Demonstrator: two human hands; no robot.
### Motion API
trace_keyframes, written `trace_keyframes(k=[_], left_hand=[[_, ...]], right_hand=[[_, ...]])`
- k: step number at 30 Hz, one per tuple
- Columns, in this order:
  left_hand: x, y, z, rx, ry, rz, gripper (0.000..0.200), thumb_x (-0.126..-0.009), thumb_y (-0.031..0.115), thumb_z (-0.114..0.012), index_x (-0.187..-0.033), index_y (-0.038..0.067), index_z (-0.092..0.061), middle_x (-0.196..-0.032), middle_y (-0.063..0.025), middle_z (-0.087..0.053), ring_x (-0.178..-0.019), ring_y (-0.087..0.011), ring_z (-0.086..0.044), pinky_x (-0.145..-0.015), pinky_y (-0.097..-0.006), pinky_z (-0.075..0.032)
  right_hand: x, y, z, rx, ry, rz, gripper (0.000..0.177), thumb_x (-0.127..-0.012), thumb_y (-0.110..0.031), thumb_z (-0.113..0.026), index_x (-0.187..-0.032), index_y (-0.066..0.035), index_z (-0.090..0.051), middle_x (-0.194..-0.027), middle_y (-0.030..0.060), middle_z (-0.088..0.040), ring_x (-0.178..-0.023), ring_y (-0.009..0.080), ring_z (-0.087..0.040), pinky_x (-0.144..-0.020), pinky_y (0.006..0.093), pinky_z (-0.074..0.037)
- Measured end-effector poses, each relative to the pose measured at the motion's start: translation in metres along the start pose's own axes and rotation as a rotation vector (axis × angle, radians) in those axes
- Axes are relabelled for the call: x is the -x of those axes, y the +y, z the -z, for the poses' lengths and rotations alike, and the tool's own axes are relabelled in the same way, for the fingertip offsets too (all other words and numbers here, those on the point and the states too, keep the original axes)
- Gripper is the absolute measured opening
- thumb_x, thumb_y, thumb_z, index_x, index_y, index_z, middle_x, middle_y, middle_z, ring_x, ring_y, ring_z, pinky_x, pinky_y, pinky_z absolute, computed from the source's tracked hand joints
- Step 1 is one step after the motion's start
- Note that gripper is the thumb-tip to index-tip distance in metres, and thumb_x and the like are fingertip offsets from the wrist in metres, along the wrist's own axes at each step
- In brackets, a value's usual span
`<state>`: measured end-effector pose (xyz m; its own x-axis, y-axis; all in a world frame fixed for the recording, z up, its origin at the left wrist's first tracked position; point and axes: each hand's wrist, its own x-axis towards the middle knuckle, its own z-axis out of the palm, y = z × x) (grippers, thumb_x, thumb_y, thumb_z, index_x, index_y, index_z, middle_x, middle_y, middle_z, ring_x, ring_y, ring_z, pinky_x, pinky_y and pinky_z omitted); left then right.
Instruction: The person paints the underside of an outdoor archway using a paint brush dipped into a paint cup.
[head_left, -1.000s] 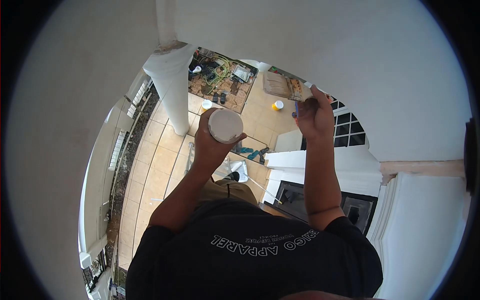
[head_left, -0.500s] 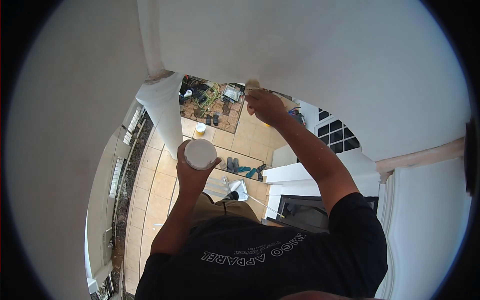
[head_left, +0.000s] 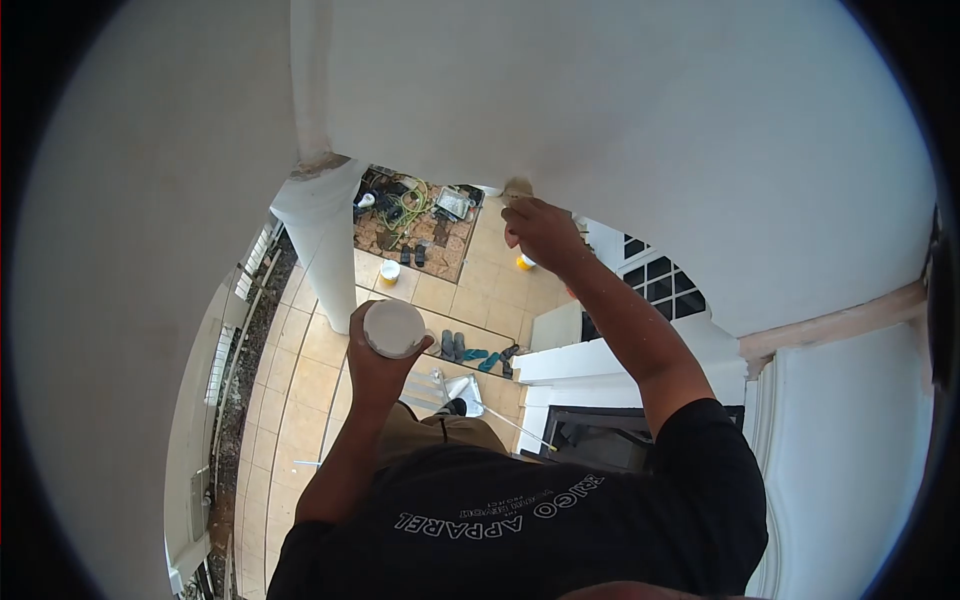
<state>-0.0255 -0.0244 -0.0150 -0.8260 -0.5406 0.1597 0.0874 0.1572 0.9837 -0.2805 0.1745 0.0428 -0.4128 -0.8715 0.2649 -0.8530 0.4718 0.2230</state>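
A round tub of pale paint [head_left: 394, 328] is held from below and around its side by my left hand [head_left: 375, 365], its open top facing me. My right hand [head_left: 540, 232] is closed round a paintbrush, raised at the lower edge of the white overhead wall [head_left: 640, 110]. The light brown bristles of the brush [head_left: 518, 187] touch or nearly touch that wall; most of the handle is hidden by the fingers.
Far below lies a tiled floor [head_left: 425, 290] with a white bucket [head_left: 390, 270], slippers [head_left: 478, 357] and a paint tray [head_left: 463, 392]. A white column [head_left: 322, 240] stands at left. Hoses and tools [head_left: 405, 205] lie beyond. A ladder [head_left: 424, 390] shows beneath me.
The view has shifted slightly. My right hand and the brush appear a little lower and further right; my left hand still holds the tub, now slightly lower and further left.
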Motion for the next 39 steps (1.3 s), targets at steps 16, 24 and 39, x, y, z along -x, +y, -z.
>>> trace_keyframes(k=[16, 24, 39], left_hand=[[0.005, -0.01, 0.011, 0.063, 0.032, 0.042, 0.074, -0.063, 0.009, -0.088, -0.122, 0.004, -0.043, -0.108, -0.0142, -0.059, -0.101, -0.0248, -0.06, -0.085, -0.0375, -0.051], [0.002, -0.005, 0.01, 0.066, -0.003, 0.021, 0.075, -0.064, 0.01, -0.088, -0.123, 0.005, -0.043, -0.108, -0.0136, -0.059, -0.101, -0.0246, -0.06, -0.084, -0.0371, -0.051], [0.0, -0.016, 0.016, 0.045, -0.022, 0.076, 0.076, -0.062, 0.002, -0.086, -0.124, 0.004, -0.042, -0.11, -0.0105, -0.055, -0.103, -0.0212, -0.056, -0.087, -0.0344, -0.049]], right_hand=[[-0.043, -0.019, 0.022, 0.026, -0.088, 0.041, 0.011, -0.078, -0.012, -0.064, -0.088, -0.013, -0.062, -0.093, 0.0018, -0.061, -0.092, 0.0197, -0.063, -0.073, 0.0333, -0.055], [-0.118, 0.031, 0.21, 0.259, 0.965, 0.019, 0.012, -0.08, -0.006, -0.071, -0.091, -0.011, -0.069, -0.085, 0.004, -0.068, -0.074, 0.02, -0.067, -0.065, 0.0291, -0.056], [-0.049, 0.044, 0.168, 0.11, 0.518, -0.149, 0.01, -0.08, -0.009, -0.069, -0.09, -0.012, -0.068, -0.092, 0.0026, -0.067, -0.079, 0.0227, -0.067, -0.067, 0.0312, -0.055]])
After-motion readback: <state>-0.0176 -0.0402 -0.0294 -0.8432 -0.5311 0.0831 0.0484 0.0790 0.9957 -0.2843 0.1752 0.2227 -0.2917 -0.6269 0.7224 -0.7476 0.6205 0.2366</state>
